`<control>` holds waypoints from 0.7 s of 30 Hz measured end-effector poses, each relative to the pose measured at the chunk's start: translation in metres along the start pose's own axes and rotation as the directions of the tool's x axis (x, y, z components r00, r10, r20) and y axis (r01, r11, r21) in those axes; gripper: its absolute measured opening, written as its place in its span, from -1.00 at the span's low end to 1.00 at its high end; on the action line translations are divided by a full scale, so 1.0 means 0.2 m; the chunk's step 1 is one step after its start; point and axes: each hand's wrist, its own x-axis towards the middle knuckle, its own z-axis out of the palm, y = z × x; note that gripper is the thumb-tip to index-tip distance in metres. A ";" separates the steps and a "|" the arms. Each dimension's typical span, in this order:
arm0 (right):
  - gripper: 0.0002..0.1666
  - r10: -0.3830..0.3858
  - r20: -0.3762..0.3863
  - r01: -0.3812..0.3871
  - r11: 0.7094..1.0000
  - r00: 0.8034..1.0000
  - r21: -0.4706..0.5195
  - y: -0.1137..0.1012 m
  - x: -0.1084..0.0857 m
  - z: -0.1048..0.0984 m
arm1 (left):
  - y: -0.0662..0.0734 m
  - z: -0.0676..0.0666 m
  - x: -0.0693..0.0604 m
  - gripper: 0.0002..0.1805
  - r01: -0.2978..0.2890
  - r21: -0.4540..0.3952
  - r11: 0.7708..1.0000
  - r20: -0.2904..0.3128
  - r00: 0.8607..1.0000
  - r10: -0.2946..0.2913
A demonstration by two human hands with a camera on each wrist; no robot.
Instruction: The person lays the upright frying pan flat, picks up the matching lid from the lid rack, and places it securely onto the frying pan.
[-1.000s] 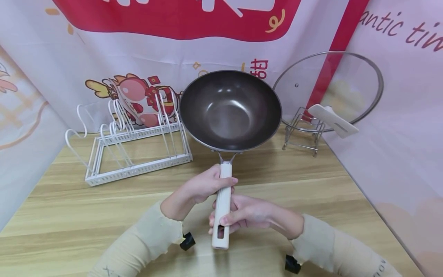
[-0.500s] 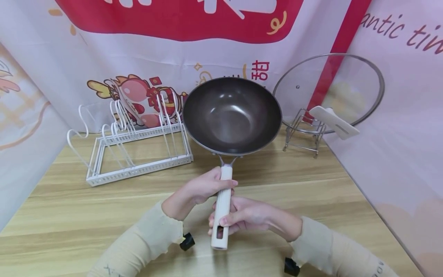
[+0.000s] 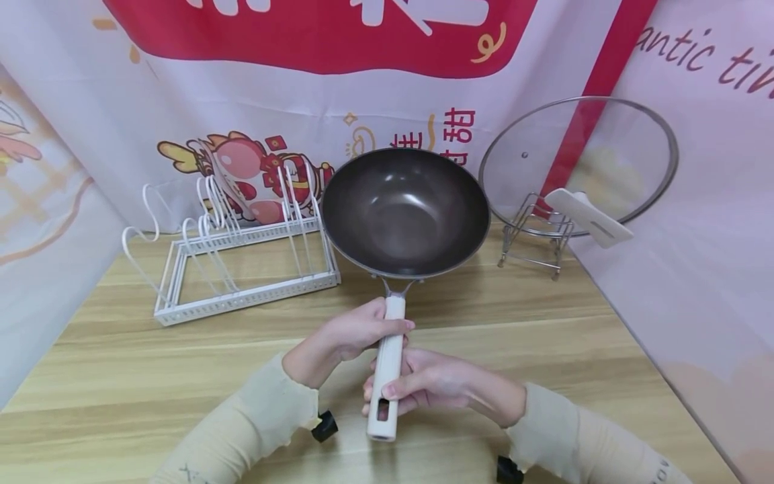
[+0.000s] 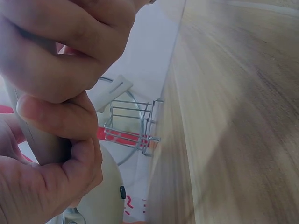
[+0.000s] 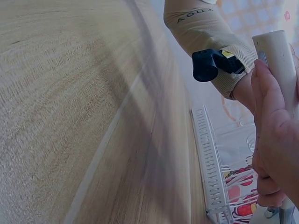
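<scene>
Both hands hold a dark-lined wok (image 3: 404, 215) by its long cream handle (image 3: 387, 376), with the bowl pointing away from the person and its inside facing the head camera. The left hand (image 3: 363, 328) grips the handle near the bowl, thumb lying across the top. Nearer the hanging-hole end, the right hand (image 3: 432, 382) wraps the handle from the right. In the left wrist view, fingers (image 4: 60, 116) curl round the handle and the wok's pale outside (image 4: 105, 186) shows. The right wrist view shows the handle end (image 5: 273, 44) above the table.
A white wire rack (image 3: 248, 292) stands on the wooden table (image 3: 211, 376) at the left. At the right, a small metal stand (image 3: 535, 242) holds a glass lid (image 3: 544, 148) and a white spatula (image 3: 589, 216). Printed cloth hangs behind and at both sides.
The wok's bowl sits a little lower in the head view and looks slightly more tilted. Both hands keep their grip on the handle. The surroundings shift slightly right and down.
</scene>
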 end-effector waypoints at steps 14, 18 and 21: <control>-0.54 0.018 -0.007 -0.018 0.999 1.000 0.030 0.02 0.01 -0.01 | -0.02 0.00 -0.01 -0.88 0.034 -0.048 0.998 0.007 0.999 -0.033; -0.51 0.022 -0.003 -0.022 0.999 1.000 0.032 0.02 0.01 -0.01 | -0.03 -0.01 0.00 -0.89 0.032 -0.055 0.998 0.005 0.999 -0.032; -0.52 0.012 -0.001 -0.012 0.999 1.000 0.033 0.02 0.01 -0.02 | -0.03 -0.01 0.00 -0.90 0.038 -0.059 0.998 -0.002 0.999 -0.038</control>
